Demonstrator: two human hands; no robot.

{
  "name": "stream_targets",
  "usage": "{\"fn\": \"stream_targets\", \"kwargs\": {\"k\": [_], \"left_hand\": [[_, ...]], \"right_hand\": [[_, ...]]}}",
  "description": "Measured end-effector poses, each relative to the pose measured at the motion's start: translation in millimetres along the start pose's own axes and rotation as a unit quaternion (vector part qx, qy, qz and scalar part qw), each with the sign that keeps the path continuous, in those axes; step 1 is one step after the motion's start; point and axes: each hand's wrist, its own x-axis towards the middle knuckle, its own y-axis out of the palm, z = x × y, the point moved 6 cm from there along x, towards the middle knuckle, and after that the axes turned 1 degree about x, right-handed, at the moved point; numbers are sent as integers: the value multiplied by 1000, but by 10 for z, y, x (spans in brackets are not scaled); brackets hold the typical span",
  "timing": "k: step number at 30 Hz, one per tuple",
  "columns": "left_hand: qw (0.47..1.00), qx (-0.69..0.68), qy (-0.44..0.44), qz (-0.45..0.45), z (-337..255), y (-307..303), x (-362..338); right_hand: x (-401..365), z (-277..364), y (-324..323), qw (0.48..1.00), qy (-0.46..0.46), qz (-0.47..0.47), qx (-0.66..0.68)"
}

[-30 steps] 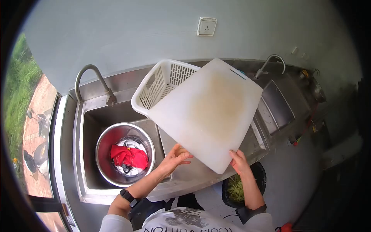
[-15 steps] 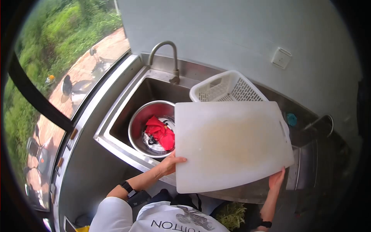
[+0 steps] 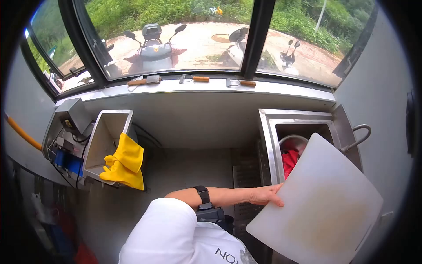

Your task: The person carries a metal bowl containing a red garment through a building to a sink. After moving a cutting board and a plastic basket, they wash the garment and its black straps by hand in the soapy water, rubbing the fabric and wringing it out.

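Observation:
My left hand [image 3: 267, 195] grips the edge of a large white cutting board [image 3: 329, 207], thumb on its upper face. The board is tilted, with a yellowish-brown stain across its middle. My right hand does not show. Just beyond the board is a steel sink [image 3: 273, 152]. Inside it sits a metal basin [image 3: 295, 141] with red cloth [image 3: 289, 162], both partly covered by the board.
A curved faucet [image 3: 361, 135] rises at the sink's right. Wooden-handled tools [image 3: 200, 79] lie along the window sill. To the left, yellow rubber gloves [image 3: 126, 163] hang over a steel container [image 3: 103, 136], beside a metal box [image 3: 72, 116].
My view has turned left toward the window. The cutting board stays in my left hand and now appears further right. My right hand and the white basket have left the view.

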Motion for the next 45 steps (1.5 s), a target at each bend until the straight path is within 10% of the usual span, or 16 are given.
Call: {"fn": "stream_targets", "kwargs": {"k": [7, 9, 19, 26, 30, 40, 45], "left_hand": [[915, 249, 141, -283, -1016, 128, -2583], [872, 237, 157, -398, -983, 294, -3443], [602, 116, 417, -671, 391, 1057, -5840], [512, 47, 500, -697, 863, 1076, -6016], [471, 35, 504, -723, 925, 798, -5917], [557, 16, 515, -652, 725, 505, -5870], [625, -61, 457, -629, 498, 278, -5440]], "right_hand": [[-299, -1283, 2434, 940, 160, 284, 98], [-991, -1525, 3427, 806, 234, 504, 204], [-4393, -2839, 6025, 626, 476, 595, 169], [-5792, -3073, 6756, 534, 421, 732, 38], [-6031, -3150, 7111, 495, 154, 823, -231], [-5157, -2770, 6314, 450, 330, 826, -85], [-3243, -2831, 5279, 668, 438, 600, -47]]}}
